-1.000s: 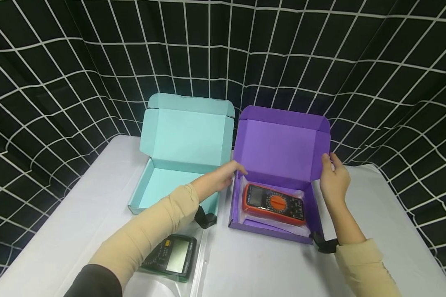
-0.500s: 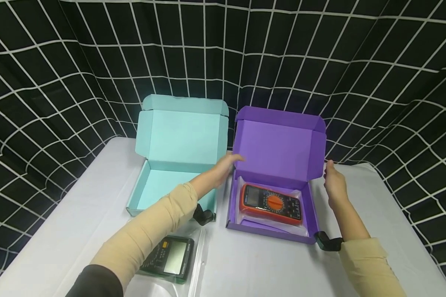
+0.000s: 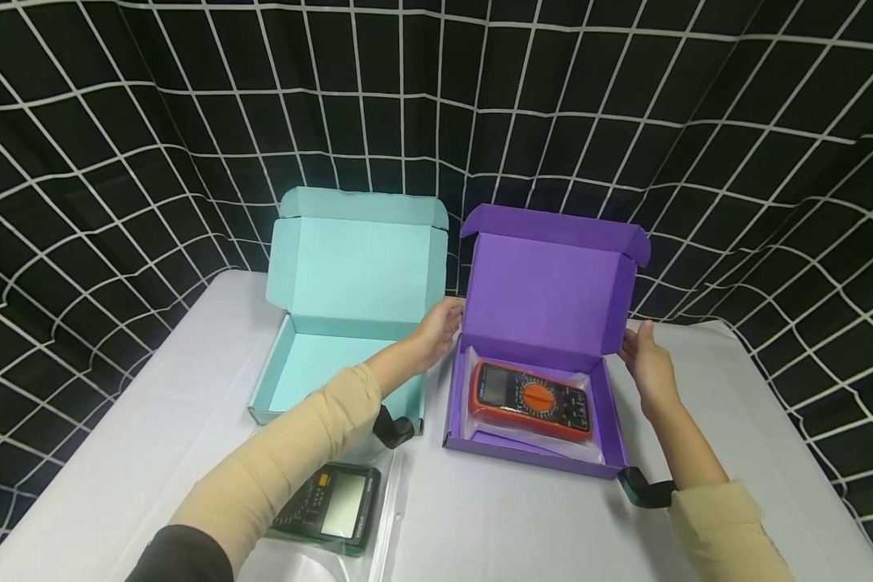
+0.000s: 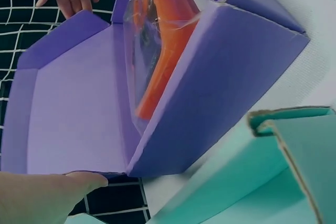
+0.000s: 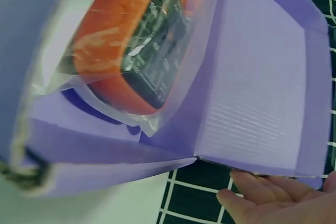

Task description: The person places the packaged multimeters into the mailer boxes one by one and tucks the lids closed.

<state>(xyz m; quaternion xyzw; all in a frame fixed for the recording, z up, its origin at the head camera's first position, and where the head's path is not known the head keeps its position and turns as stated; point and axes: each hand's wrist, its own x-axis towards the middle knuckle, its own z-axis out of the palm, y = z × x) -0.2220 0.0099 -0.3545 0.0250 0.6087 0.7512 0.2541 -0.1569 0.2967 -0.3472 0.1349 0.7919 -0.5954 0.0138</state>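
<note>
A purple cardboard box (image 3: 531,462) stands with its lid (image 3: 546,291) raised. Inside, an orange-and-black multimeter (image 3: 534,400) lies in a clear plastic bag. My left hand (image 3: 436,330) is at the lid's left edge, and the left wrist view has its thumb (image 4: 86,181) right along that edge. On the opposite side, my right hand (image 3: 653,368) touches the lid's right edge. Its fingers (image 5: 262,188) are extended along the cardboard in the right wrist view, with the thumb apart. Part of the left hand's fingers is hidden.
A light teal box (image 3: 356,267) with nothing inside stands raised-lidded to the left, partly behind my left forearm. Nearer, a green-edged multimeter (image 3: 331,508) lies in a clear bag on the white table (image 3: 495,525). A black gridded curtain (image 3: 407,89) hangs around the back and sides.
My left thumb has moved from in front of the purple lid to its outer left edge. My right hand has come in to the right edge. The lid's top and side flaps have shifted slightly.
</note>
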